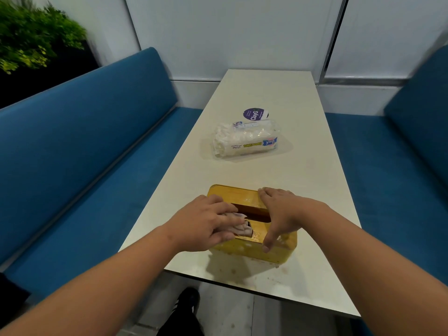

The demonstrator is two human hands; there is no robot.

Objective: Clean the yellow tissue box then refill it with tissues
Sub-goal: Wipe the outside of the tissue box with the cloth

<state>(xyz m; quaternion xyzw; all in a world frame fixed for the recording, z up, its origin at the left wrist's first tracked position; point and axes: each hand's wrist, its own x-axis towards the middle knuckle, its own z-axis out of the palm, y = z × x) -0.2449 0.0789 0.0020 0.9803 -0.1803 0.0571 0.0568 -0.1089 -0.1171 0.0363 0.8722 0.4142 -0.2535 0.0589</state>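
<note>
On the clear plastic pack of tissues (244, 141), lying on the far half of the white table (303, 180), the words "PAPER TOWEL" can be read in yellow beside a blue brand badge in script that seems to read "Reach"; the smaller print is too fine to make out. Just beyond the pack, touching its far edge, a round purple sticker (255, 114) marked "ClayG…" is seen, its last letters hidden.

The yellow tissue box (278, 253) is placed at the near end of the table, its slotted lid facing up. The left hand (206, 223) is laid over the left part of the lid, its fingers curled round a crumpled whitish cloth (238, 225) that is pressed against the lid at the edge of the slot. The right hand (282, 212) is spread wide over the right end of the box, fingers straight on the far edge and the thumb reaching down the near side, so that the box is steadied. Inside the slot only a dark interior is shown; whether anything lies within cannot be told.

Blue benches (84, 154) are set at both sides of the table.
</note>
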